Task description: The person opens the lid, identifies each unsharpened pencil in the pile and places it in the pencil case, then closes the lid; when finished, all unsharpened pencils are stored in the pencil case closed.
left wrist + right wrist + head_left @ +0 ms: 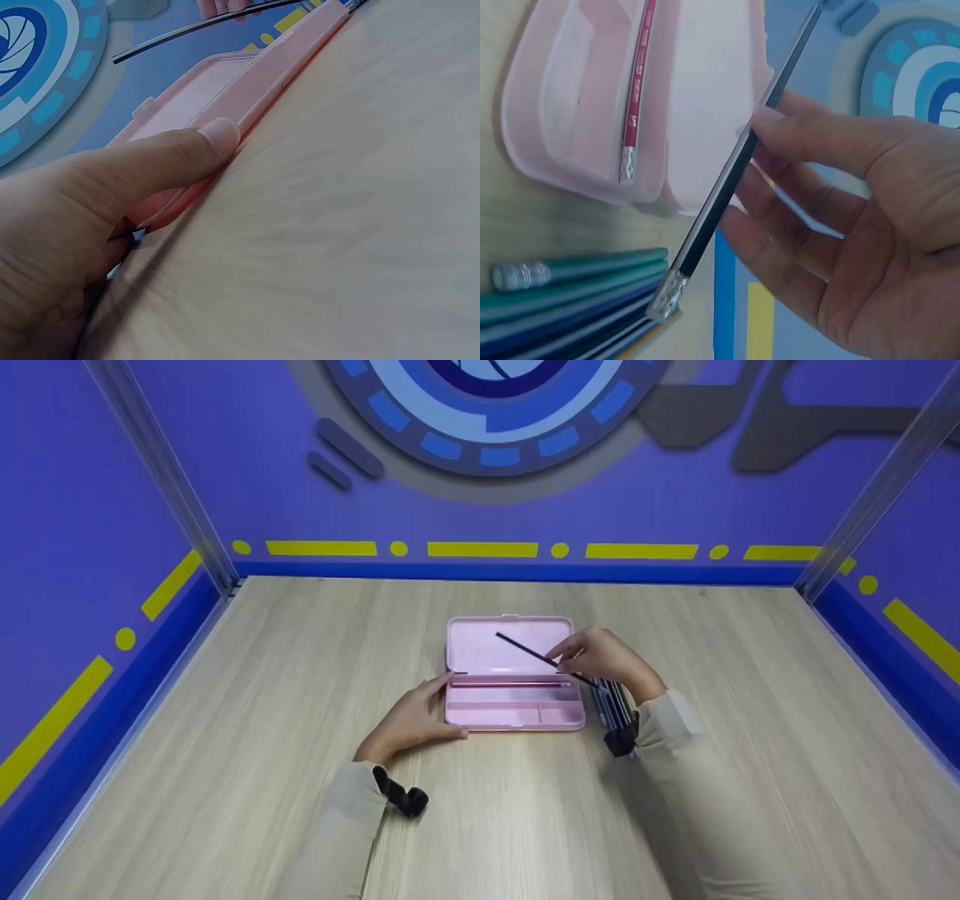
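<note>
A pink pencil case [514,712] lies open in the middle of the wooden table [225,720], its lid [510,645] raised at the back. A red pencil [510,684] lies in its tray, also the red pencil [636,112] in the right wrist view. My right hand [600,656] pinches a black pencil [536,655] above the case; the black pencil [735,169] has a silver ferrule at its lower end. My left hand [412,720] rests on the case's left end, thumb [180,154] pressed against the pink case [247,82].
Several pencils in blue and green shades [611,705] lie in a row on the table just right of the case, also the row of pencils [577,300]. Blue walls [112,510] with yellow stripes close in the table at the back and on both sides.
</note>
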A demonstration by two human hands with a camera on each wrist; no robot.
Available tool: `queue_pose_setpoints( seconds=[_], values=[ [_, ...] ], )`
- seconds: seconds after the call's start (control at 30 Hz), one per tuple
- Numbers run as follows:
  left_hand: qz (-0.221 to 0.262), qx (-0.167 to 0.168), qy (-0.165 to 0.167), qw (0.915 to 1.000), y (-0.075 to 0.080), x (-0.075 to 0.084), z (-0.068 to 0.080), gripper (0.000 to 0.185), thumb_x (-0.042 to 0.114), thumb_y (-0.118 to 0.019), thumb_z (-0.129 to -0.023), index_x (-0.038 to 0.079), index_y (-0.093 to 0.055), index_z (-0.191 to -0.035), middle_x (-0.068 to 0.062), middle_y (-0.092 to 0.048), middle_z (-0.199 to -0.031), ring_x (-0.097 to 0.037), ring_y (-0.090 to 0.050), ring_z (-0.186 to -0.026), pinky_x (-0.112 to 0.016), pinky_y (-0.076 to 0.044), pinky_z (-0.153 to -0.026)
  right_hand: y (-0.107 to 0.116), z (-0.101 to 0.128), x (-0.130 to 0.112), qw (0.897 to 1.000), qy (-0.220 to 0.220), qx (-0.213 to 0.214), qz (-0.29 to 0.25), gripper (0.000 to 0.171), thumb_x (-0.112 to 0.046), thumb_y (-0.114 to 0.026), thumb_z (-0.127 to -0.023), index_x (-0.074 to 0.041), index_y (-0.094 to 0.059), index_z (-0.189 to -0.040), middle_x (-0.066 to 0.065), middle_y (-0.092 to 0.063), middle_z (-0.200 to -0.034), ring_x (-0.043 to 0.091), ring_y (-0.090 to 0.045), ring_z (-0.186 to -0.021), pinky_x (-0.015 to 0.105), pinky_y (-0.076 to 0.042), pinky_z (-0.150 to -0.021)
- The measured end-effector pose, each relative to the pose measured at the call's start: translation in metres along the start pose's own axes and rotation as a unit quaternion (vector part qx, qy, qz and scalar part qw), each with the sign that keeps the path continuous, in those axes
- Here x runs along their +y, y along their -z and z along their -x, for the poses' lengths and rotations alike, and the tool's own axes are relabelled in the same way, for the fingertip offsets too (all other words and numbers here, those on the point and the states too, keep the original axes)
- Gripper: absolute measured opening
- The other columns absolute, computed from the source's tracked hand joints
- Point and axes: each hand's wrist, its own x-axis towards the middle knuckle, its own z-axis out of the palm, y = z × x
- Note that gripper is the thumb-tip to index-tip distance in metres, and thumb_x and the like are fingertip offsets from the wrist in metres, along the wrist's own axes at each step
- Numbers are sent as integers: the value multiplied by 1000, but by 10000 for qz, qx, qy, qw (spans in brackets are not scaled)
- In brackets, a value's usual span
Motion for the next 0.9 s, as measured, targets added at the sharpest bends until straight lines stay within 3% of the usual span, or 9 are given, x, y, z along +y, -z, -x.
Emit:
queue_pose_setpoints(
  seconds=[0.2, 0.43, 0.67, 0.9],
  values=[
    [-38, 8, -13, 10000, 1, 0, -1, 102, 39, -88, -64, 15, -37, -149, -16, -39, -151, -30, -34, -141, -44, -26, -118, -9, -6, -9, 9996, 237, -127, 29, 22, 2, -67, -84, -5, -76, -103, 13, -74, -95, 14, -58, -71, 22, -50, -62],
    [-98, 24, -23, 9999, 0, 1, 0, 102, 39, -88, -64, 14, -37, -149, -18, -39, -150, -33, -34, -141, -47, -26, -118, -17, -12, -19, 9974, 472, -371, 390, 23, 2, -67, -85, -8, -76, -104, 10, -74, -99, 18, -63, -83, 33, -58, -78],
    [-83, 20, 160, 9998, -1, 0, -1, 103, 40, -88, -63, 19, -37, -149, -15, -38, -152, -31, -32, -142, -46, -24, -119, -25, -18, -23, 9951, 608, -566, 533, 23, 2, -67, -85, -9, -76, -103, 9, -75, -96, 15, -63, -77, 30, -58, -75],
    [-71, 23, 134, 9999, -1, 0, 1, 104, 42, -88, -63, 17, -36, -150, -17, -38, -151, -33, -32, -142, -47, -24, -118, -36, -23, -21, 9942, 772, -551, 512, 23, 4, -68, -84, -7, -76, -103, 9, -75, -96, 14, -64, -78, 32, -59, -77]
  ],
)
